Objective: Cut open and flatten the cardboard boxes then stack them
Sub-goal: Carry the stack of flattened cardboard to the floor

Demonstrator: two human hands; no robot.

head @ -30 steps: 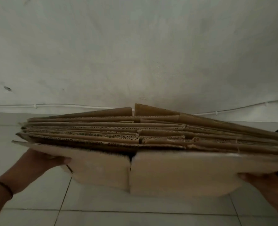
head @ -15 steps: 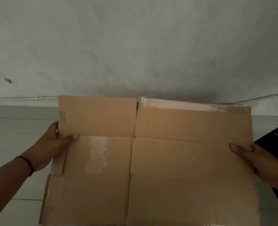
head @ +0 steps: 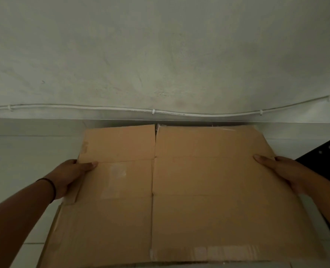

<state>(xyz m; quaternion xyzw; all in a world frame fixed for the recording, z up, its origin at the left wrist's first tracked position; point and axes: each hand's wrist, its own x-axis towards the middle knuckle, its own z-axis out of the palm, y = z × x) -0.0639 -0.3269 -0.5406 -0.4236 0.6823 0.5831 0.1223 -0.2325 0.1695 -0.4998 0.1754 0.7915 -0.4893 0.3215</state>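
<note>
Cardboard stack (head: 179, 200) tipped flat, lowered toward floor (head: 24, 151).

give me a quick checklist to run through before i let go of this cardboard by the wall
1. Top flattened cardboard box lies flat, panels spread: ok.
2. Left hand grips the left edge, thumb on top: ok.
3. Right hand grips the right edge, thumb on top: ok.
4. Far edge sits close to the wall, below the white cable: ok.
5. Sheets underneath lined up with the top one: cannot tell, they are hidden.
6. Stack resting on the tiled floor: cannot tell, the underside is hidden.
</note>
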